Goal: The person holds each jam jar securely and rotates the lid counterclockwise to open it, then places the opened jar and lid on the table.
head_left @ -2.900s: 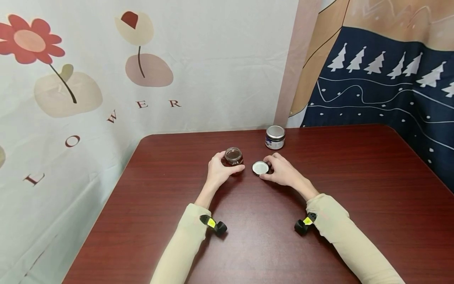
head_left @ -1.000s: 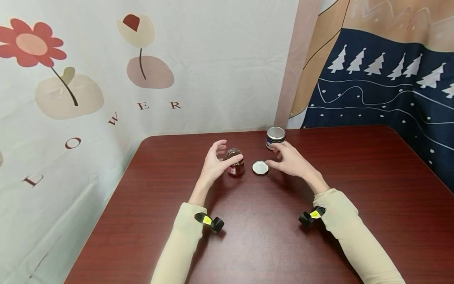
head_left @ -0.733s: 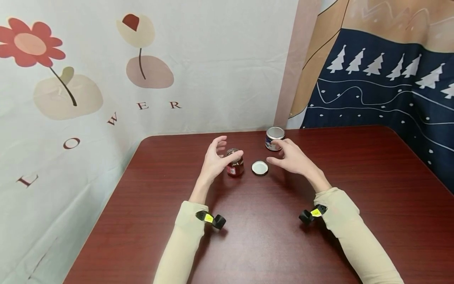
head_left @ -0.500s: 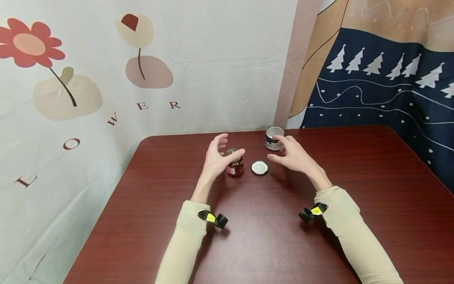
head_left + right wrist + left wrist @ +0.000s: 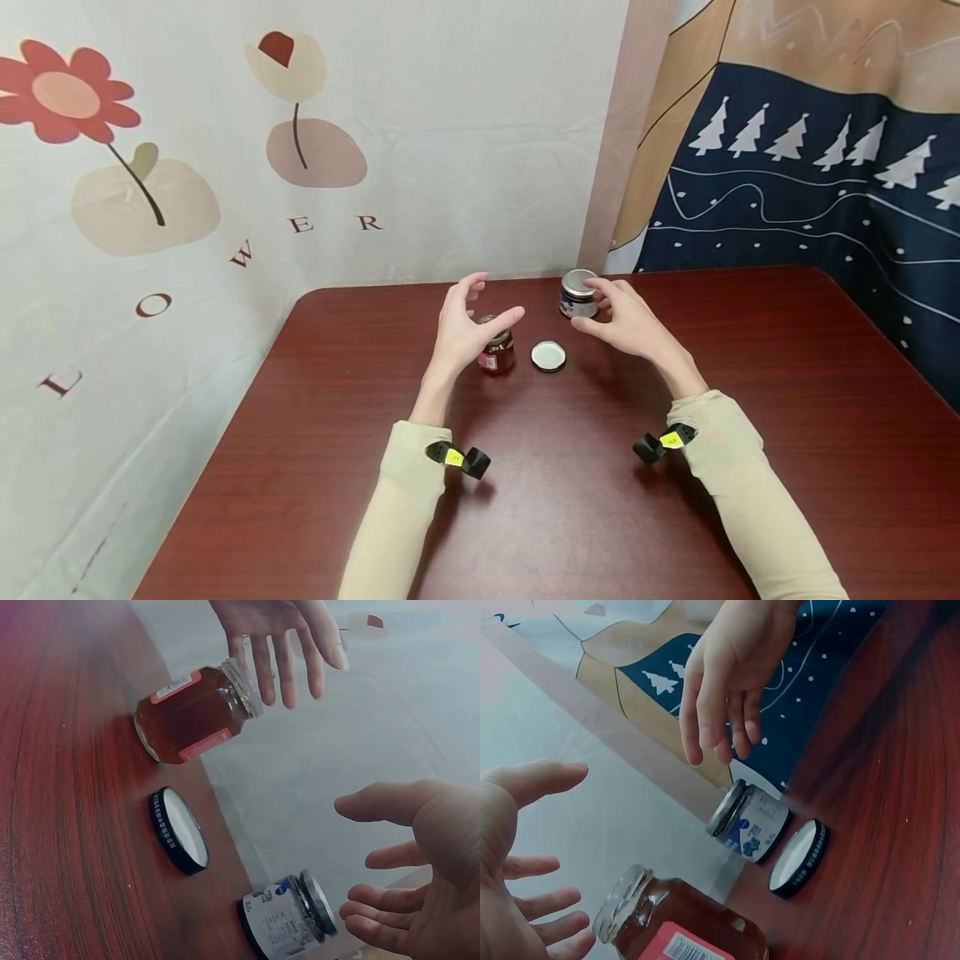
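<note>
An uncapped glass jar (image 5: pixel 497 354) of dark reddish-brown contents, with a red label, stands upright on the table. Above and beside it hovers my left hand (image 5: pixel 463 333), fingers spread and holding nothing; a gap shows between hand and jar in the left wrist view. The jar's lid (image 5: pixel 549 357) lies with its white inside up, to the right of the jar. My right hand (image 5: pixel 626 321) is raised in the air, fingers apart and loosely bent, nearest to a second jar (image 5: pixel 281 919). That jar has a silver lid and a white-and-blue label with berries.
The dark red wooden table (image 5: pixel 555 500) carries both jars near its far edge. A white cloth with flower prints (image 5: pixel 465 142) hangs behind it, and a navy cloth with white trees (image 5: pixel 787 183) hangs at the right.
Earlier the left hand was around the open jar and the right hand at the lid. Both let go and rose away, the right one toward the lidded jar; jar and lid stay on the table.
</note>
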